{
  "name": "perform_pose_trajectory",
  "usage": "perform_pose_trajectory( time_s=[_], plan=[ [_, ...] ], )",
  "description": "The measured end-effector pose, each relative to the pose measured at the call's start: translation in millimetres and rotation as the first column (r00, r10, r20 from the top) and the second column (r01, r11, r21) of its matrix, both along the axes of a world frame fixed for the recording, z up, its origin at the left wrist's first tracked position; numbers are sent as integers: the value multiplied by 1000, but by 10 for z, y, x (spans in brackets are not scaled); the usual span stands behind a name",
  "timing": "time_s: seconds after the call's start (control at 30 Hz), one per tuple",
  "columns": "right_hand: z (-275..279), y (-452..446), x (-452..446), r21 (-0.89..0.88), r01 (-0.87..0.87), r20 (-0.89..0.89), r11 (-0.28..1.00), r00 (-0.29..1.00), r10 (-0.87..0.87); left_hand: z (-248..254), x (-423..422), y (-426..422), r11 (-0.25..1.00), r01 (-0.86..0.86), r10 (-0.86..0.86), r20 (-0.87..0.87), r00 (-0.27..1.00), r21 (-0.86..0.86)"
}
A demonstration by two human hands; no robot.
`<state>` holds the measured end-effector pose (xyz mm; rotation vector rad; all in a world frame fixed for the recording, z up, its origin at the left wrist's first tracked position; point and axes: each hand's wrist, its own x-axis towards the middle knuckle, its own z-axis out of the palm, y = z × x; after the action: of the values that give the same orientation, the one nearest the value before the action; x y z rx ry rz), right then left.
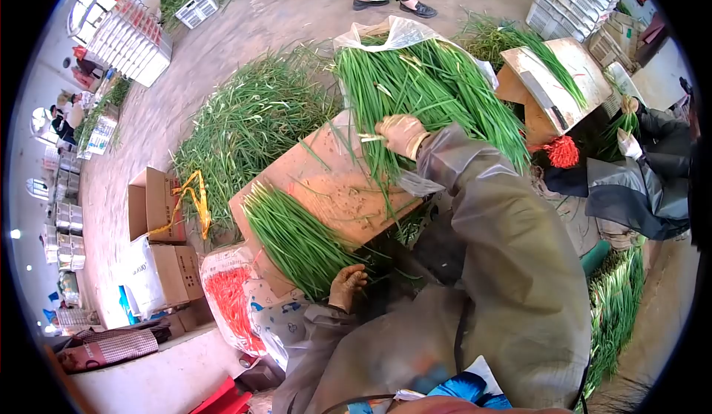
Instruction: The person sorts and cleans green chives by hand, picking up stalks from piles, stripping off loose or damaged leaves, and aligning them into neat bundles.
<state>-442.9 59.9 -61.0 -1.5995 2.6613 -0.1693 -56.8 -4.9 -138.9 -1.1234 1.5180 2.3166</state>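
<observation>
My right hand (403, 136), in a pale glove, reaches to a large heap of garlic chives (437, 80) lying on clear plastic. Its fingers close on a few chive stalks, whose pale ends (370, 138) stick out to the left. My left hand (347, 288), also gloved, is beside the leafy end of a neat chive bundle (293, 228). Its fingers are loosely curled, with nothing visible between them. That bundle lies on a tilted brown board (341, 191), its pale ends toward the upper left. Loose leaves and dirt are scattered over the board.
A big pile of loose greens (252, 110) covers the floor beyond the board. Cardboard boxes (167, 265) and a bag of red ties (230, 295) are at left. To the right, a co-worker's hand (629, 106) holds greens near another board (556, 80). Stacked crates (130, 39) stand farther back.
</observation>
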Motion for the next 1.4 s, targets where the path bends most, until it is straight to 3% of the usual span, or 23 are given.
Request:
perform_pose_trajectory(
  time_s=[0.03, 0.1, 0.17, 0.2, 0.3, 0.33, 0.37, 0.4, 0.43, 0.47, 0.5, 0.57, 0.6, 0.77, 0.9, 0.97, 1.03, 1.1, 1.17, 1.23, 1.27, 1.3, 1.4],
  plan=[
    [0, 28, -42, -115, -8, -6, 993, 1000, 7, -16, 14, 18, 1000, 2, -2, -2, 1000, -1],
    [5, -34, -194, -115, 237, 93, 965, 969, -227, -42, 81, 63, 1000, -12, 14, -74, 997, 25],
    [-70, -77, -379, -56, 254, -180, 966, 949, -259, 62, 138, 141, 1000, -2, 1, -64, 998, -14],
    [-293, -124, -500, 114, 315, -328, 942, 907, -264, 7, 196, 164, 1000, -11, 12, -76, 997, 8],
    [-259, -93, -360, 183, 261, -318, 948, 928, -194, 53, 311, 222, 1000, -21, 20, -74, 997, -1],
    [-244, -131, -276, 229, 306, -225, 924, 940, -256, 53, 360, 244, 1000, -25, 24, -83, 996, -11],
    [-229, -90, -227, 156, 169, -19, 973, 986, -168, 51, 402, 259, 999, -29, 27, -92, 995, -19],
    [-165, -77, -108, -9, 201, 212, 980, 958, -194, 86, 429, 264, 999, -37, 34, -84, 996, -37],
    [-40, -87, -9, -162, 262, 432, 951, 886, -171, 102, 443, 259, 998, -38, 34, -90, 995, -40],
    [131, -122, 5, -65, 390, 829, 918, 533, -168, 109, 447, 250, 998, -45, 42, -78, 996, -38],
    [223, -96, -25, -201, 402, 860, 893, 509, -35, 102, 442, 240, 998, -51, 48, -65, 997, -36],
    [328, -60, -334, -306, 420, 615, 854, 772, -160, 67, 430, 244, 999, -39, 38, -47, 998, -23],
    [397, -19, -538, -241, 493, 522, 836, 792, -317, 65, 414, 258, 1000, -10, 10, -47, 999, -19],
    [279, 114, -1594, -45, 727, 256, 685, 672, -695, 122, 298, 283, 998, 53, -53, 4, 999, -16],
    [31, -17, -1831, 1, 725, 243, 689, 668, -703, 123, 211, 239, 1000, 7, -6, -15, 1000, 24],
    [-203, -69, -1894, -96, 745, 50, 661, 666, -744, 155, 139, 219, 1000, 4, -4, 12, 1000, 21],
    [-227, -122, -1895, 11, 786, 67, 618, 616, -785, 170, 88, 206, 1000, 6, -6, 38, 999, 20],
    [-113, -41, -1803, -88, 709, 29, 699, 704, -710, 171, 49, 201, 1000, 17, -18, 38, 999, 21],
    [300, 113, -1593, -224, 667, 320, 711, 739, -593, 242, 1, 213, 999, 16, -18, 32, 999, 42],
    [326, 110, -1632, -567, 632, 451, 529, 775, -443, 282, -80, 175, 998, 9, -10, 9, 1000, 55],
    [444, 201, -1534, -542, 668, 736, 509, 670, -97, 294, -100, 149, 1000, 15, -16, -57, 998, -13],
    [903, 289, -1097, -504, 699, 863, 508, 424, 273, 324, -136, 103, 996, 15, -26, -122, 992, -84],
    [1352, 324, -89, -509, 659, 846, 554, 262, 465, 682, -489, -86, 949, -89, -28, -362, 932, -302]
  ],
)
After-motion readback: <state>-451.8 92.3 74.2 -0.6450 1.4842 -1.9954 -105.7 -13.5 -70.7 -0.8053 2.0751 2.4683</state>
